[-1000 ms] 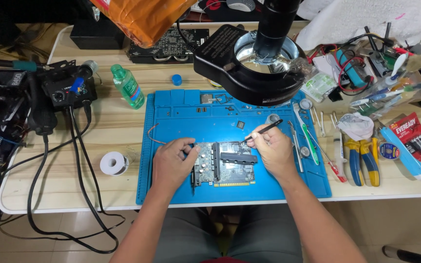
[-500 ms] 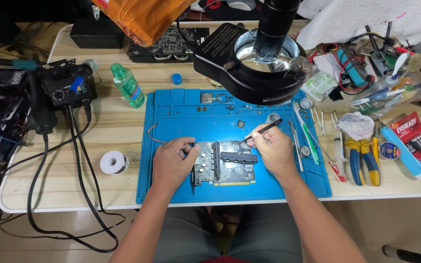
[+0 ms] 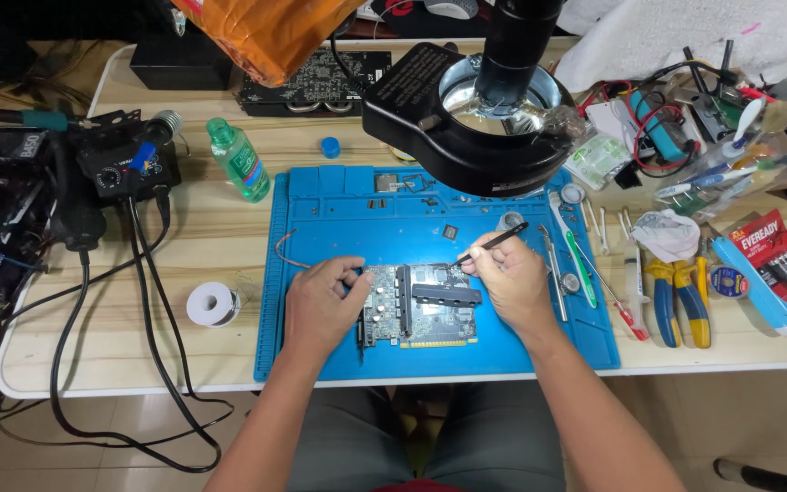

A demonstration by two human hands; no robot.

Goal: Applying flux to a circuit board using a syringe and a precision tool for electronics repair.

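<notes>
Flat on a blue silicone work mat [image 3: 321,196] atop a pale wooden bench [image 3: 193,237], a green rectangular circuit board with black heat-sink strips [image 3: 421,314]; left hand [image 3: 321,305] curled over the board's left edge, fingers closed on it; right hand [image 3: 510,281] pinching a thin black pair of tweezers [image 3: 494,242], tip angled down just above the board's upper right corner; overhead, a black ring-lit microscope head [image 3: 475,128]; nearby, a white solder spool [image 3: 209,302] left of the mat; yellow-and-blue-handled pliers [image 3: 676,296] to the right.
</notes>
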